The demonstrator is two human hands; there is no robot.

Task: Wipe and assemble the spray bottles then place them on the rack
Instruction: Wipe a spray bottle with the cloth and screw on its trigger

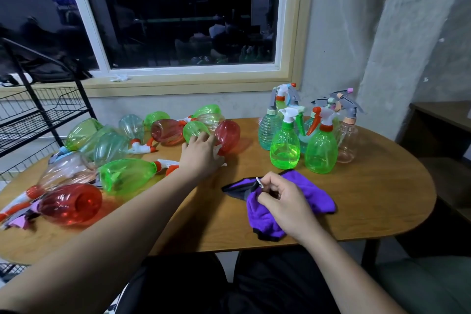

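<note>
Reaching: left hand (201, 153) lies over the neck of the red bottle (228, 135), which is on its side mid-table; cannot tell if the fingers have closed. Right hand (283, 201) grips the cloth (313, 199), fingers curled. Best: grasp the neck firmly, carry it to the cloth, wipe all round.

I sit in plain workroom or back office: rough plastered wall (336, 33), big framed window (178, 20) onto dark room, black wire rack (38, 109) at my left, wooden counter (369, 199) crowded with plastic spray bottles (285, 145), desk (441, 115) corner at right.
</note>
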